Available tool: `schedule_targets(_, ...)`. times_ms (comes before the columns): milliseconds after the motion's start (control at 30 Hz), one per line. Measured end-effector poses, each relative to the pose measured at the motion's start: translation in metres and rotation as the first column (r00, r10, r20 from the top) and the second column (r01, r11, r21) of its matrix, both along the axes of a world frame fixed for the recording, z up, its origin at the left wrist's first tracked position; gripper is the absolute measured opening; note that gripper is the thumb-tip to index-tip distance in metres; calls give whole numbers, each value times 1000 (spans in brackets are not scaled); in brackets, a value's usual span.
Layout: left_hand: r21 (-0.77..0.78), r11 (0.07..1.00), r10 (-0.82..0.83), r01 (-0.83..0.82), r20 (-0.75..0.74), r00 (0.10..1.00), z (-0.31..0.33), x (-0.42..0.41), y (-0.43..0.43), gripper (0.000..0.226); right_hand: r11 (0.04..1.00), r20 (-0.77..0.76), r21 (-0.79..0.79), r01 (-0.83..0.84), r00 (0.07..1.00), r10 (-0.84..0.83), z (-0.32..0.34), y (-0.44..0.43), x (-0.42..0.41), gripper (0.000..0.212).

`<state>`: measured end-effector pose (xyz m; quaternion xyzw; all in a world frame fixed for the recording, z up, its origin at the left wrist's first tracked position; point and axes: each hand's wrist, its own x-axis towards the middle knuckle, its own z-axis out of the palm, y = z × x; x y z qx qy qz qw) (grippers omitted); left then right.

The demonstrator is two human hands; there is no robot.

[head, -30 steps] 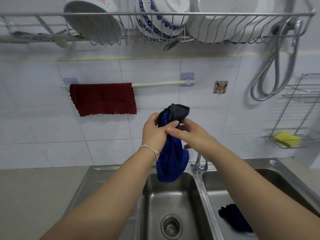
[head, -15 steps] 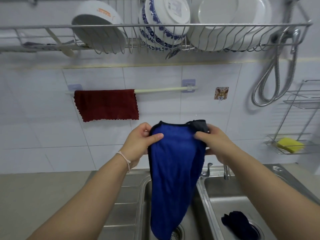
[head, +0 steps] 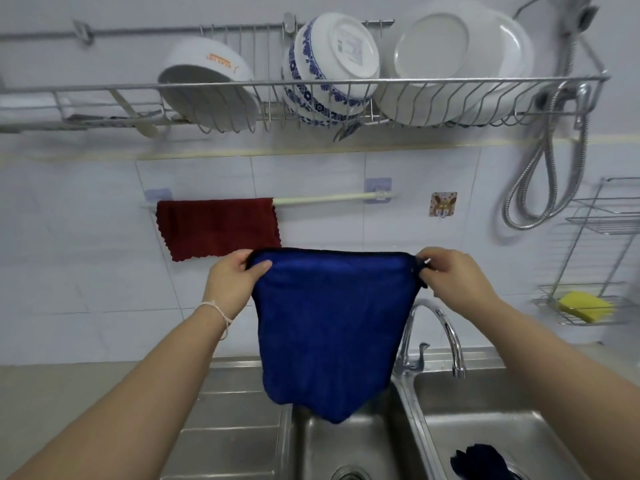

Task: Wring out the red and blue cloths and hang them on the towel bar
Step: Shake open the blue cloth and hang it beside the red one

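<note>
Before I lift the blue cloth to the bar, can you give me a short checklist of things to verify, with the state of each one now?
1. Both hands hold the blue cloth: ok. The left hand pinches one top corner, the right hand the other.
2. Cloth is spread flat, not bunched: ok, the top edge is stretched straight.
3. Free space on the towel bar: ok, the part to the right of the red cloth is bare.
4. Red cloth already hung: ok.
5. Cloth wrung dry enough: cannot tell, no drips are visible.
6. Nothing else left to hang: not ok, a dark cloth lies in the right sink basin.
</note>
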<state>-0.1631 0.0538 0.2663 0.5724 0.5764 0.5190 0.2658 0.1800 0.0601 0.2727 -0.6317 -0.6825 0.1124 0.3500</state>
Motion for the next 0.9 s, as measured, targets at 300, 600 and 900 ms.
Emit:
schedule_targets(300, -215, 977, -61, -4, -298, 953, -13, -17, 4, 7, 992, -168, -120, -43, 986, 22, -16, 16, -17, 20)
schedule_targets(600, -139, 988, 27, -67, -268, 963, -22, -22, 6, 6, 994, -52, -103, -32, 998, 27, -27, 15, -11, 11)
schedule_targets(900, 24, 994, 107, -107, -415, 904, 16, -25, 20, 9, 998, 85, -26, -62, 994, 64, 16, 35, -12, 16)
